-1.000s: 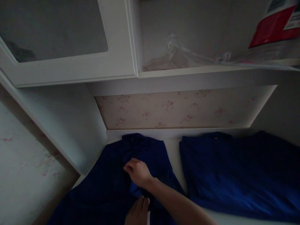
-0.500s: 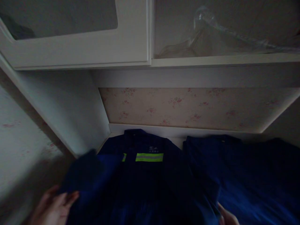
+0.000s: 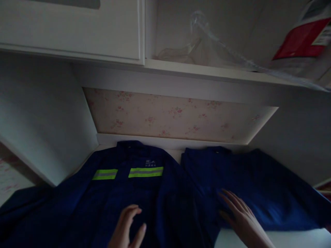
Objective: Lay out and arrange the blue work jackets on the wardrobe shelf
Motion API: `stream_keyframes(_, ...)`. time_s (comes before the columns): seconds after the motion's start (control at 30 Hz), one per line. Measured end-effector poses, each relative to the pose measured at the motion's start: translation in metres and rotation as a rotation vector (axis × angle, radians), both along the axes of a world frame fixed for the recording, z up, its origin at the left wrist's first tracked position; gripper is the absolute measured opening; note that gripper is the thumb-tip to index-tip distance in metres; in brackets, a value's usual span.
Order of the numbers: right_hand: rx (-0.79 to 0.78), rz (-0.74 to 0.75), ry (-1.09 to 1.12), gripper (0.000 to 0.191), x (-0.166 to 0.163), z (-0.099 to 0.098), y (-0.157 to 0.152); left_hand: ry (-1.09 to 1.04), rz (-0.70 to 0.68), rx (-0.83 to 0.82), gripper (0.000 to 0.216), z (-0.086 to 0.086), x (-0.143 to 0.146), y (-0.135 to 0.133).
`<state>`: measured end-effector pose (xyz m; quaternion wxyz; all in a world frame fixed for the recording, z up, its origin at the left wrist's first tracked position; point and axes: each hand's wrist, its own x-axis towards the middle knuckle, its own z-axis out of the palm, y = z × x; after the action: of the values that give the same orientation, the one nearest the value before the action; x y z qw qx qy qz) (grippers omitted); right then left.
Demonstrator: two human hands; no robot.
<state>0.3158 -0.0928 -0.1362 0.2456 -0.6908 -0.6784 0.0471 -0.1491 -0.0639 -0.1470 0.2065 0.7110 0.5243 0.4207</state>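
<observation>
A dark blue work jacket (image 3: 121,193) with yellow-green reflective stripes lies spread open on a white surface (image 3: 258,239), collar toward the back wall. My left hand (image 3: 128,229) hovers flat over its front near the bottom edge, fingers apart, holding nothing. My right hand (image 3: 239,215) rests with spread fingers where the jacket's right side overlaps a second dark blue garment (image 3: 253,186) lying folded to the right.
A floral wallpapered back panel (image 3: 168,115) closes the niche. Above it is a white shelf (image 3: 207,74) holding a clear plastic bag (image 3: 204,44) and a red and white package (image 3: 300,39). A white cabinet door (image 3: 77,31) hangs upper left.
The jacket was bunched under my right hand; both hands pulled its sides apart, showing the reflective stripes. It now lies spread, both hands released and flat over the cloth.
</observation>
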Motion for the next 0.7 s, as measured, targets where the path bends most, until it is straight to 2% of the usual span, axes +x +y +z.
stream_keyframes(0.07,-0.107,0.109,-0.077,0.04,0.002,0.003,0.015,0.081,-0.143,0.012,0.036,-0.013,0.044,-0.003)
stream_keyframes(0.13,-0.125,0.083,-0.034,0.039,0.003,0.006,0.024,0.188,-0.226,0.017,0.047,-0.026,0.08,-0.009)
stream_keyframes(0.2,-0.029,-0.137,0.067,0.044,0.008,0.016,0.03,0.282,-0.276,0.009,0.05,-0.036,0.106,-0.016)
stream_keyframes(0.3,0.139,-0.535,0.19,0.059,0.023,0.046,0.046,0.341,-0.488,-0.094,0.048,-0.039,0.128,-0.019)
stream_keyframes(0.37,0.198,-0.654,0.203,0.067,0.031,0.074,0.057,0.287,-0.643,-0.25,0.043,-0.032,0.132,-0.017)
stream_keyframes(0.4,0.229,-0.647,0.205,0.067,0.031,0.088,0.06,0.22,-0.694,-0.339,0.042,-0.027,0.131,-0.014)
stream_keyframes(0.47,0.309,-0.53,0.229,0.06,0.02,0.116,0.06,-0.052,-0.695,-0.526,0.046,-0.013,0.124,-0.006)
stream_keyframes(0.53,0.367,-0.273,0.263,0.047,-0.008,0.137,0.048,-0.451,-0.606,-0.731,0.065,0.004,0.112,0.003)
stream_keyframes(0.57,0.355,-0.12,0.285,0.039,-0.026,0.146,0.038,-0.621,-0.519,-0.818,0.073,0.012,0.104,0.008)
stream_keyframes(0.63,0.184,0.186,0.35,0.024,-0.066,0.155,0.014,-0.768,-0.309,-0.897,0.085,0.026,0.086,0.016)
stream_keyframes(0.7,-0.07,0.459,0.464,0.017,-0.094,0.153,-0.004,-0.697,-0.115,-0.826,0.089,0.032,0.071,0.022)
